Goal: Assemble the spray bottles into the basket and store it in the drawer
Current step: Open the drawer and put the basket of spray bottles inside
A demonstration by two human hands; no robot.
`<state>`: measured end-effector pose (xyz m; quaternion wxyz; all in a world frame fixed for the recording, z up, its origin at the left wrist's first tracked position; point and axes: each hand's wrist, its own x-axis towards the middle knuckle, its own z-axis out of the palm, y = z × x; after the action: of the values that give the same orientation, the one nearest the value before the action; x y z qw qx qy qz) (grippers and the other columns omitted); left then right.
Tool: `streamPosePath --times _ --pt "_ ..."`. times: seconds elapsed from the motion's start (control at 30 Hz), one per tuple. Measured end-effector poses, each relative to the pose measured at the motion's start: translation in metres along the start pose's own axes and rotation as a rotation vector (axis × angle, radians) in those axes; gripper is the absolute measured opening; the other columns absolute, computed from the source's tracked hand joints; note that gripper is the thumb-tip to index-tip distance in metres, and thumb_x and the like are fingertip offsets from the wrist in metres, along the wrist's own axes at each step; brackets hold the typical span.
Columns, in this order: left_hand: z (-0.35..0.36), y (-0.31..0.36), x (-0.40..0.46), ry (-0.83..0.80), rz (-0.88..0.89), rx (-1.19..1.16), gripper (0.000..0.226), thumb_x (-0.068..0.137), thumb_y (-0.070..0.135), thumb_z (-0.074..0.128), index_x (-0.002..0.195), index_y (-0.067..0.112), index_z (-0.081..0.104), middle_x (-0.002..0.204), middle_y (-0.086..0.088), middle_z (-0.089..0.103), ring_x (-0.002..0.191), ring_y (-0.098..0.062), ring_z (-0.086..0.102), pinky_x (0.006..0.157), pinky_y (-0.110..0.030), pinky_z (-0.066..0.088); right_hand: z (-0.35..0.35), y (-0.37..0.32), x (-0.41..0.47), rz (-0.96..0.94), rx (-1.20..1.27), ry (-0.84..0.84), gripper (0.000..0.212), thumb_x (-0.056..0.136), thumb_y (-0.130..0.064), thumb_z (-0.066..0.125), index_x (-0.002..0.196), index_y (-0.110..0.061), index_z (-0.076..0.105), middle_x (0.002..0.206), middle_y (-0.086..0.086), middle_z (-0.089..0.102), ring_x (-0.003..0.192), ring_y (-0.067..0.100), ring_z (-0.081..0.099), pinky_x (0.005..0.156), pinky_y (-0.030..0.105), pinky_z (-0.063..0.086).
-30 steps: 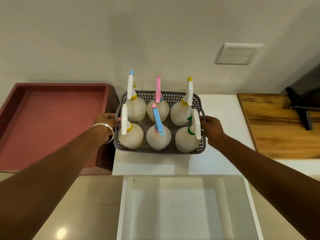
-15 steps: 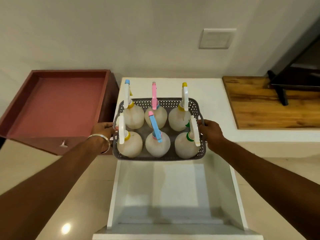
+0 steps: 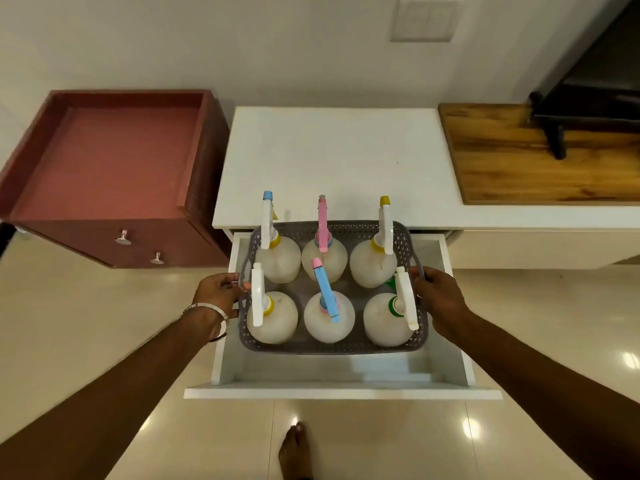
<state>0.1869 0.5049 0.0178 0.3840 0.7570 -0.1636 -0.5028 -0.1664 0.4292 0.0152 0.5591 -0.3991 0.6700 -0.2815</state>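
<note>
A grey perforated basket holds several round white spray bottles with white, pink, blue and yellow spray heads. I carry it over the open white drawer, within the drawer's walls. My left hand grips the basket's left handle and my right hand grips the right handle. Whether the basket's bottom touches the drawer floor is hidden.
The white countertop lies behind the drawer. A dark red cabinet with two knobs stands at the left. A wooden surface with a black stand lies at the right. My bare foot is on the glossy floor below the drawer front.
Both hands have carried the basket off the countertop, toward me and down into the open drawer. The view has tilted downward.
</note>
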Motion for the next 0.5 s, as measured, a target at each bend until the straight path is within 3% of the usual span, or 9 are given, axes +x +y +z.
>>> streamPosePath --times 0.1,0.27,0.4,0.5 --pt "0.003 -0.023 0.010 -0.002 -0.020 -0.006 0.022 0.086 -0.004 0.063 0.107 0.004 0.061 0.089 -0.015 0.065 0.073 -0.025 0.063 0.066 -0.035 0.055 0.005 0.028 0.004 0.029 -0.015 0.032 0.019 0.092 -0.012 0.062 0.084 -0.025 0.073 0.086 0.005 0.074 0.084 0.025 0.071 0.078 0.041 0.058" --pt "0.009 -0.056 0.043 -0.016 -0.018 0.015 0.019 0.086 -0.001 0.063 0.103 0.007 0.062 0.083 -0.009 0.066 0.071 -0.022 0.063 0.057 -0.030 0.051 0.020 0.070 0.023 0.043 0.008 0.096 0.023 0.096 -0.015 0.058 0.083 -0.027 0.071 0.083 0.001 0.074 0.083 0.025 0.071 0.075 0.039 0.057" --pt "0.018 -0.088 0.079 -0.016 -0.050 0.042 0.020 0.087 -0.001 0.062 0.104 0.010 0.060 0.087 -0.010 0.064 0.079 -0.026 0.061 0.065 -0.034 0.052 0.033 0.104 0.047 0.061 0.028 0.126 0.020 0.099 -0.020 0.056 0.088 -0.025 0.071 0.085 0.001 0.074 0.081 0.022 0.071 0.074 0.036 0.057" --pt "0.025 -0.113 0.104 -0.022 -0.094 0.077 0.016 0.088 -0.004 0.058 0.092 0.011 0.059 0.081 -0.008 0.063 0.073 -0.023 0.061 0.068 -0.039 0.052 0.042 0.129 0.065 0.093 0.026 0.153 0.016 0.098 -0.018 0.057 0.095 -0.019 0.072 0.084 -0.001 0.072 0.078 0.017 0.069 0.069 0.031 0.055"
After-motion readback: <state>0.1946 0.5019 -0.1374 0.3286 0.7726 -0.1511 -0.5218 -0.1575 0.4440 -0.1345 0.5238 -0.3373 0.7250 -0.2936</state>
